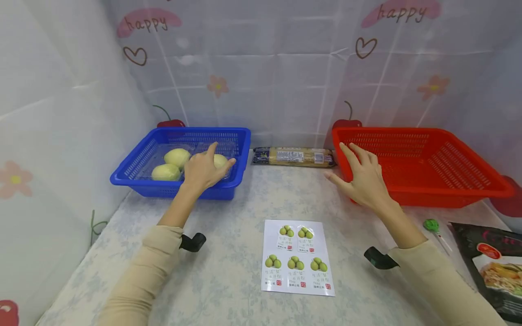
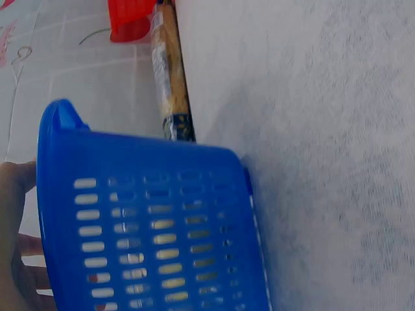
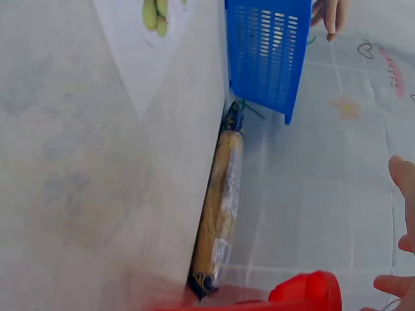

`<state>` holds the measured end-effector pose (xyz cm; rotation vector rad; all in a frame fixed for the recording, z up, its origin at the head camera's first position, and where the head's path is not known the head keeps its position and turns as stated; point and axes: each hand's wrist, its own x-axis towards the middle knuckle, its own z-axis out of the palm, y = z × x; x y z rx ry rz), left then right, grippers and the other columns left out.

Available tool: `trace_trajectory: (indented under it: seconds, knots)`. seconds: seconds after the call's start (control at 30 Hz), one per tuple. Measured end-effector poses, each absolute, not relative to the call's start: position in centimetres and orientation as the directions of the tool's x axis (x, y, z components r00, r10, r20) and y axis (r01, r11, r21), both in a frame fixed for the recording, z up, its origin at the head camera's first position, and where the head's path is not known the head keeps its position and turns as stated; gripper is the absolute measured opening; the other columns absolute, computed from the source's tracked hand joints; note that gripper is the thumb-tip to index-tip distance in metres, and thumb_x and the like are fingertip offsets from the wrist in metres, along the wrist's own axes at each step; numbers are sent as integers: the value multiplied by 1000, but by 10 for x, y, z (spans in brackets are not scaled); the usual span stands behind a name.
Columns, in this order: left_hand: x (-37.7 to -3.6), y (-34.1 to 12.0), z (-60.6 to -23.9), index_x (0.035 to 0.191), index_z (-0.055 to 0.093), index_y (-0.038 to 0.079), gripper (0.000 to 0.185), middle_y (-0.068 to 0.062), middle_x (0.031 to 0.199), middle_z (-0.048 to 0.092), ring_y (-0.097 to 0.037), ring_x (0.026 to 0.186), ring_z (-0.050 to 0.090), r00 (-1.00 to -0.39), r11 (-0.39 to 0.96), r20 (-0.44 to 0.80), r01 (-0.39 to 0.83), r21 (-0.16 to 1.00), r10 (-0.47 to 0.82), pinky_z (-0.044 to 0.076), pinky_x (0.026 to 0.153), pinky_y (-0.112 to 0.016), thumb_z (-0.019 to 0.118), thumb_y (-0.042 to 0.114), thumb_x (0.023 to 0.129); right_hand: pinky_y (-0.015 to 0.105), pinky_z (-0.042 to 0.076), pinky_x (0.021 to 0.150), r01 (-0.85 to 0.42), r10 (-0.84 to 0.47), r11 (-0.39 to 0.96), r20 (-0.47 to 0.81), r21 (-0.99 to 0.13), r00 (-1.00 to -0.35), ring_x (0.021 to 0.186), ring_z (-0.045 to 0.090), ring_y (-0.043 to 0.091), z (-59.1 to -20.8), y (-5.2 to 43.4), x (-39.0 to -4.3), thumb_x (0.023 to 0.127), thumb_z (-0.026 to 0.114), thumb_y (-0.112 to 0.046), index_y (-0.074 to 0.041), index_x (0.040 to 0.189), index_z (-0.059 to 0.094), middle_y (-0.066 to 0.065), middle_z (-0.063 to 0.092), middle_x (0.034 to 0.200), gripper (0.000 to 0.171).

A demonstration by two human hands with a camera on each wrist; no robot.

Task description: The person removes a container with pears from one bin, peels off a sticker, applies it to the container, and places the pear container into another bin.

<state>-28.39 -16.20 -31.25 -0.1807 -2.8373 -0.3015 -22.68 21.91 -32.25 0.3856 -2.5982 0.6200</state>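
My left hand (image 1: 204, 168) is over the blue basket (image 1: 218, 194), its thumb and forefinger spread above a pale yellow-green fruit (image 1: 220, 160). Two similar fruits (image 1: 166, 172) lie to its left, with clear plastic packaging (image 1: 148, 164) around them. Through the slots of the basket wall (image 2: 142, 155), the left wrist view gives glimpses of pale fruit. The hand there shows beyond the rim, partly hidden. Above the left rim of the red basket (image 1: 424, 195), my right hand (image 1: 364, 181) hovers with fingers spread and nothing in its grasp. No contents show inside that basket.
A wrapped noodle pack (image 1: 293, 156) lies between the baskets along the back curtain. On the table in front is a white sheet of fruit stickers (image 1: 271, 235). At right are a green-topped stick (image 1: 431, 225) and a black food packet (image 1: 469, 253).
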Motion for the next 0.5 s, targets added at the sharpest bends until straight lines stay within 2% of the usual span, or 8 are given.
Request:
trace_trajectory:
  seconds: [0.07,0.1,0.13,0.2,0.27,0.4,0.5]
  knots:
    - [-284,-170,-310,143,36,6,84,-18,72,60,-31,60,55,-956,970,283,136,200,75,46,48,-40,46,66,86,67,26,98,-396,-193,820,453,-412,-870,129,25,43,-321,213,-233,85,65,-40,-14,149,28,20,27,148,78]
    - [-284,-174,-309,143,37,4,83,-17,66,56,-29,57,53,-959,969,276,131,210,70,44,47,-40,47,64,86,66,26,99,-413,-207,797,442,-441,-873,129,25,42,-321,210,-236,84,66,-38,-14,149,28,20,27,148,79]
    - [-284,-178,-308,142,36,2,82,-17,66,56,-30,58,54,-961,967,270,129,219,68,45,48,-40,47,63,87,65,28,99,-427,-221,774,433,-467,-874,129,26,42,-320,206,-240,84,67,-36,-13,149,28,21,28,147,78]
    - [-284,-187,-307,142,35,-1,80,-20,71,58,-34,64,57,-967,964,246,130,234,71,47,54,-42,49,58,89,64,30,99,-455,-250,729,420,-511,-872,128,29,41,-318,199,-247,84,68,-33,-11,148,28,22,30,146,79]
    - [-285,-194,-306,141,34,-3,78,-24,83,61,-37,73,60,-973,963,220,125,240,71,48,58,-44,51,54,90,63,31,100,-473,-282,697,401,-539,-872,128,32,41,-316,190,-255,85,68,-33,-10,149,27,22,32,145,79]
    - [-286,-207,-307,141,35,-3,76,-29,100,61,-37,75,60,-985,971,157,98,218,64,48,52,-42,55,49,90,62,35,98,-500,-341,658,369,-563,-865,127,38,39,-313,173,-270,85,68,-33,-10,149,25,20,34,146,80]
    - [-288,-213,-308,140,36,-4,74,-30,112,58,-38,84,61,-992,976,105,84,202,64,49,56,-43,57,47,90,58,41,95,-504,-370,617,343,-605,-864,124,43,40,-313,161,-282,85,69,-30,-7,148,26,21,36,145,80]
